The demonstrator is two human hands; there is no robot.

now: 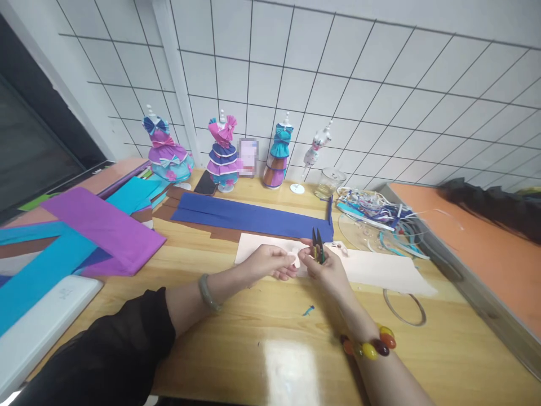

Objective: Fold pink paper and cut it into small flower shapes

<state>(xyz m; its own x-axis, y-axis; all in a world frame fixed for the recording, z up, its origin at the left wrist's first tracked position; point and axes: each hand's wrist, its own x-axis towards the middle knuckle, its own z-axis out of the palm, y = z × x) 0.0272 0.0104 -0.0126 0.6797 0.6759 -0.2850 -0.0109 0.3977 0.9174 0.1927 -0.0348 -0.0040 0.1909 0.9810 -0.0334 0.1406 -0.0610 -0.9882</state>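
Over a pale pink strip (380, 272) on the wooden table, my two hands nearly meet. My left hand (273, 263) pinches a small whitish piece (295, 257) between thumb and finger. On the other side of that piece are the fingertips of my right hand (323, 268), which also holds small dark scissors (317, 243) with the blades pointing up and away. Whether the right fingertips grip the piece too is hard to tell. Just beyond lies a wide dark blue strip (253, 216). A small blue scrap (309, 310) rests nearer to me.
Three dressed mini mannequins (168, 149) and a bare one (318, 144) stand along the tiled wall, with a glass jar (330, 181). Ribbon scraps (380, 211) are heaped at right, near a ring (404, 308). Purple fabric (105, 228) and a white board (51, 327) lie left.
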